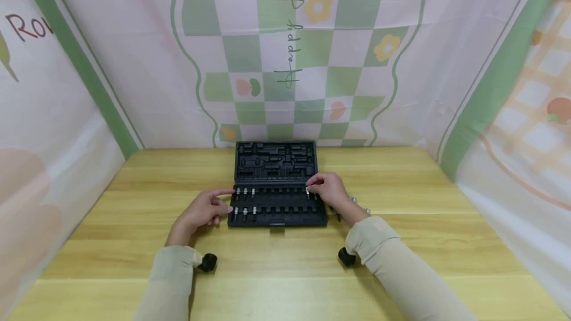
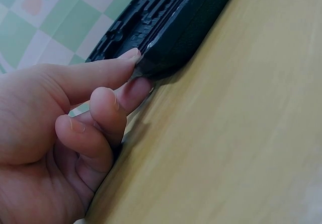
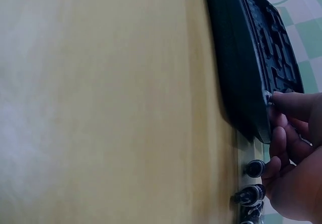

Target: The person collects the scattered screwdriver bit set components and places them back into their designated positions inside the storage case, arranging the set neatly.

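A black socket case point(image 1: 277, 221) lies open on the table. Three silver bit sockets with dark bits point(image 1: 245, 192) sit at the left of its upper row, and three more bit sockets point(image 1: 245, 214) at the left of its lower row. My left hand point(image 1: 204, 209) holds the case's left side, thumb point(image 2: 108, 74) at the rim and a finger lower on the wall, the other fingers curled. At the upper row's right end, my right hand point(image 1: 329, 191) pinches a bit socket point(image 1: 307, 191) between thumb and fingertips. Those fingertips partly hide it.
Loose bit sockets point(image 3: 250, 196) lie on the wooden table point(image 1: 276, 271) right of the case, partly behind my right wrist. The moulded lid point(image 1: 276, 160) stands raised at the back, near a checked cloth point(image 1: 294, 53). Cloth also hangs at both sides.
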Demonstrator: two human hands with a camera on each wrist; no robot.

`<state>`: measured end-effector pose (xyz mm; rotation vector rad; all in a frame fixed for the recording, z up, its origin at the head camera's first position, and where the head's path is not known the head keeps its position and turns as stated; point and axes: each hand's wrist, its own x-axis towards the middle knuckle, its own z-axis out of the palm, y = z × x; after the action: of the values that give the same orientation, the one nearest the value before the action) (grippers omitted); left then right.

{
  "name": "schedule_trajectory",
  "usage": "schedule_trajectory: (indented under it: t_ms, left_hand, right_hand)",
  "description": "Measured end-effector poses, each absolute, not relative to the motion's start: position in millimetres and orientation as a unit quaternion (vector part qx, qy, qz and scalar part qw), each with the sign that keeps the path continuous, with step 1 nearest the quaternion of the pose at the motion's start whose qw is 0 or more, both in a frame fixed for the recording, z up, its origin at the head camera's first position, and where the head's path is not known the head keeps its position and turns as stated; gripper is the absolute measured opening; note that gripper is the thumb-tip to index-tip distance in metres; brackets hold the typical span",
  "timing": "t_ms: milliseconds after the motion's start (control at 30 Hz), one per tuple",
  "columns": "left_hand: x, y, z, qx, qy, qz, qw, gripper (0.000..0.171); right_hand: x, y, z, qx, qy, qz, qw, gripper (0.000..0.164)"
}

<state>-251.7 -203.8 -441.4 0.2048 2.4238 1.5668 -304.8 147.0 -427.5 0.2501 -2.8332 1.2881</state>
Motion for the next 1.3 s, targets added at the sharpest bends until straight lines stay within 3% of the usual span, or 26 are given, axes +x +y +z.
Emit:
schedule_trajectory:
  t_ms: [200, 600, 1300]
  left_hand:
    - [-252, -204, -443, 0.07, 0.83, 0.539, 0.125, 0.053]
    - [-254, -205, -443, 0.069, 0.831, 0.538, 0.124, 0.053]
    - [-255, -206, -443, 0.077, 0.834, 0.533, 0.12, 0.053]
  right_hand:
    - [-307, 147, -427, 0.095, -0.915, 0.391, 0.008, 0.005]
    - [-316, 148, -423, 0.077, -0.909, 0.406, -0.062, 0.015]
    - [-327, 145, -411, 0.076, -0.917, 0.374, -0.116, 0.011]
